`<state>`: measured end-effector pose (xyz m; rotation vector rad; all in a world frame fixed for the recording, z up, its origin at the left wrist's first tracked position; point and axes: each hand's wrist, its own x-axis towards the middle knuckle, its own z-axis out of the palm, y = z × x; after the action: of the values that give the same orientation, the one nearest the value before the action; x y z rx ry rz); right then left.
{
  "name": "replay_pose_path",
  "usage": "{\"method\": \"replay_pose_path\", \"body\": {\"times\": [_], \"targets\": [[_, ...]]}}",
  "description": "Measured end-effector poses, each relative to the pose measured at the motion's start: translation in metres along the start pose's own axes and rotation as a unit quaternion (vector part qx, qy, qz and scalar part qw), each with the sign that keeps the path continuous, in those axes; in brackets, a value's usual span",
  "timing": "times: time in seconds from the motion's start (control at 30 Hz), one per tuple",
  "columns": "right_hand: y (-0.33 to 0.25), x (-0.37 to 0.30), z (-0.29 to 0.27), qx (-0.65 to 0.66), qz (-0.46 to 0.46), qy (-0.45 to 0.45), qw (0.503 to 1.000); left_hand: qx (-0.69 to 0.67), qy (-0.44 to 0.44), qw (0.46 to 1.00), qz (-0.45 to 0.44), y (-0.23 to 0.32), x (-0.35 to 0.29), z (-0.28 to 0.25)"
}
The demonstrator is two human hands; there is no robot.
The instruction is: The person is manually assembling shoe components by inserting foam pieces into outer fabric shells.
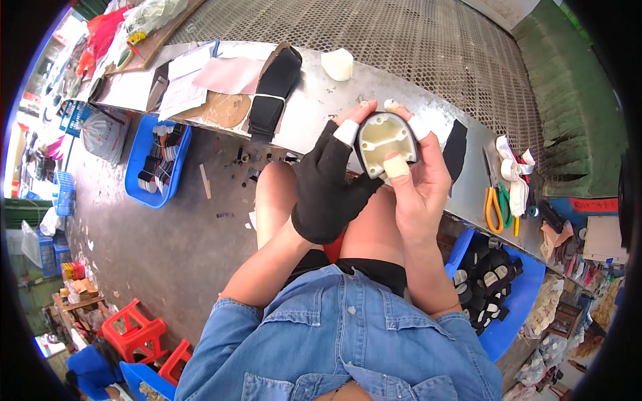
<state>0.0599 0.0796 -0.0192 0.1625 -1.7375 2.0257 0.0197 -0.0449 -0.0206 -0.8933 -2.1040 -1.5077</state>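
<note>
Between my two hands, over the near edge of the metal bench, is a shoe heel (383,142) with a cream hollow inside and a black outer rim. Its hollow side, with ribs and small round posts, faces up. My left hand (326,184), in a black glove with white tape on a fingertip, grips the heel's left side. My right hand (422,190) is bare with taped fingers; its thumb presses on the lower part of the heel and its fingers wrap the right side. A black material piece (455,152) lies on the bench right of the hands.
On the metal bench (309,123) are a bundle of black pieces (273,87), a cream lump (337,65), papers (184,83) and orange-handled scissors (493,204). Blue bins stand at right (528,294) and left (136,175), holding dark pieces. Red stools (134,334) stand lower left.
</note>
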Motion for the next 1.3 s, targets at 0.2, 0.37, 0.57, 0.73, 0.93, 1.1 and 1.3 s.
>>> {"method": "replay_pose_path", "body": {"times": [0.2,0.37,0.57,0.73,0.93,1.1,1.3], "targets": [[0.007,0.001,-0.001,0.026,-0.006,-0.028,0.999,-0.001,0.03,0.999,0.01,-0.004,-0.005,0.01],[0.006,0.004,-0.004,0.069,0.011,-0.031,0.997,0.006,0.035,0.999,0.0,0.006,-0.004,0.005],[0.003,0.004,-0.002,-0.044,-0.035,-0.003,0.998,0.001,0.041,0.999,-0.005,0.002,-0.004,0.01],[-0.004,0.01,-0.016,0.238,0.104,-0.062,0.964,-0.008,0.028,1.0,0.0,0.005,-0.005,0.009],[0.002,0.012,-0.02,0.122,0.061,-0.021,0.99,0.025,0.001,0.999,0.035,0.002,-0.003,0.004],[-0.009,0.026,-0.027,-0.002,0.088,-0.055,0.995,-0.002,0.008,1.0,0.026,0.004,-0.007,0.008],[-0.008,0.019,-0.013,0.13,0.141,-0.01,0.981,0.001,0.019,1.0,0.005,0.0,-0.002,0.008]]}}
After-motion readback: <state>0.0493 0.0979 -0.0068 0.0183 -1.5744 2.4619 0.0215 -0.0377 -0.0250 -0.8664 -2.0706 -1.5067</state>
